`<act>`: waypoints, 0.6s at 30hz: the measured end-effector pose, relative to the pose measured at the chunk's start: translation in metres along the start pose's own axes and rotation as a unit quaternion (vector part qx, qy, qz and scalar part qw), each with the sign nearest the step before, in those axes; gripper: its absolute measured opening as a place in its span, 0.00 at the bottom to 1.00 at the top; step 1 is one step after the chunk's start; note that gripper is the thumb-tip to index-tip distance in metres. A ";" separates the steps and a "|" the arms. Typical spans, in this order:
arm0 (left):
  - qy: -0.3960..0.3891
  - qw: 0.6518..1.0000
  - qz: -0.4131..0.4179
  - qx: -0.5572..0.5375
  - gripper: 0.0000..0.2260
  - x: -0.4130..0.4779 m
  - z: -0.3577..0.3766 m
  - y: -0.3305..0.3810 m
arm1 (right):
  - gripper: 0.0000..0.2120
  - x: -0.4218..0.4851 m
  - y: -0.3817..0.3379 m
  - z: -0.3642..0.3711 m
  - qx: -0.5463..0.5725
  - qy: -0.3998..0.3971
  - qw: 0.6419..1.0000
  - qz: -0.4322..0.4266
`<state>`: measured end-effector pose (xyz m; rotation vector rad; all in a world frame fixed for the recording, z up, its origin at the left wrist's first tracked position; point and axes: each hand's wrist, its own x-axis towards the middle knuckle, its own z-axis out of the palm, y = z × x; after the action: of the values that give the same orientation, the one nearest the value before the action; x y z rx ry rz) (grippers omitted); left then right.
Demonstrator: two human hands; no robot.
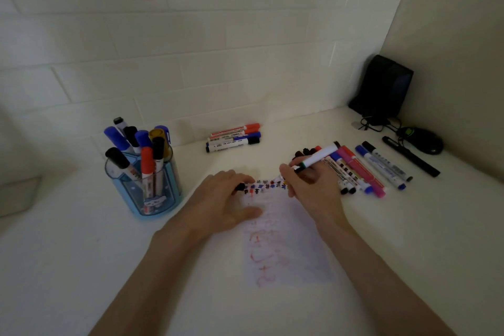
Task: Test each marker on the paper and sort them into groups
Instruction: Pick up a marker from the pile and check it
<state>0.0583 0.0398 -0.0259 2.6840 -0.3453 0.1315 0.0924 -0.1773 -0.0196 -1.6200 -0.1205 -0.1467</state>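
Looks roughly midway. Grips a white-barrelled marker (317,157) in the right hand (308,185), curled round the lower barrel, tip down at the top edge of the paper (289,248) in the middle of the desk (81,240). Pins the paper's upper left part with the left hand (223,199), laid loosely flat, grasping nothing that can be made out.

Done so far, judging by the sheet: a row of small coloured test marks (263,185) along the top edge between the hands, plus faint red scribbles lower down. Probably sorted already: three markers (234,138) lying side by side near the wall, capped red, blue and black, and a larger row of markers (365,169) just right of the paper, close beside the right hand. Cannot tell what separates the two groups.

Left to do, apparently: about nine markers standing in the blue pen holder (147,194) on the left.

Off to the far right, apart from the sorting: a black pen (411,157), a computer mouse (424,140) and a black device (381,87), perhaps a speaker.
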 end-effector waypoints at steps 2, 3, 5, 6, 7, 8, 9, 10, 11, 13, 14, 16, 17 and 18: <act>-0.004 0.999 0.012 0.037 0.31 -0.001 -0.001 0.002 | 0.04 -0.001 0.004 0.003 -0.029 -0.002 1.000 -0.003; -0.001 0.999 0.016 0.039 0.32 -0.003 -0.001 0.003 | 0.03 -0.002 0.006 0.005 -0.047 -0.006 0.999 -0.005; 0.010 0.999 0.021 0.035 0.33 -0.005 0.002 0.006 | 0.05 -0.003 0.009 0.009 -0.085 -0.007 0.996 -0.004; 0.013 0.999 0.021 0.034 0.32 -0.005 0.002 0.007 | 0.07 -0.003 0.011 0.010 -0.099 -0.005 0.995 -0.004; 0.013 0.999 0.019 0.034 0.31 -0.005 0.003 0.009 | 0.07 -0.003 0.012 0.011 -0.109 -0.004 0.994 -0.004; 0.011 0.999 0.017 0.033 0.31 -0.005 0.004 0.009 | 0.08 -0.003 0.012 0.012 -0.116 -0.003 0.993 -0.005; 0.008 0.999 0.014 0.031 0.31 -0.004 0.004 0.009 | 0.08 -0.003 0.012 0.013 -0.119 -0.003 0.993 -0.005; 0.006 1.000 0.013 0.028 0.31 -0.004 0.004 0.008 | 0.07 -0.003 0.012 0.013 -0.119 -0.003 0.993 -0.006; 0.005 1.000 0.013 0.025 0.31 -0.004 0.004 0.008 | 0.07 -0.004 0.012 0.014 -0.118 -0.005 0.993 -0.006; 0.003 1.000 0.013 0.023 0.32 -0.004 0.005 0.006 | 0.06 -0.004 0.011 0.014 -0.115 -0.011 0.993 -0.007; 0.002 1.000 0.013 0.022 0.32 -0.004 0.005 0.006 | 0.06 -0.005 0.010 0.014 -0.113 -0.015 0.993 -0.008; 0.002 1.000 0.012 0.023 0.32 -0.004 0.006 0.005 | 0.06 -0.007 0.010 0.015 -0.119 -0.022 0.993 -0.013; 0.002 1.000 0.011 0.022 0.32 -0.005 0.006 0.005 | 0.06 -0.007 0.010 0.015 -0.128 -0.023 0.991 -0.015; 0.003 1.000 0.010 0.021 0.32 -0.005 0.005 0.005 | 0.05 -0.007 0.010 0.014 -0.136 -0.022 0.990 -0.016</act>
<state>0.0525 0.0339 -0.0294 2.7210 -0.3726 0.1558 0.0872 -0.1633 -0.0318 -1.8936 -0.1667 -0.1582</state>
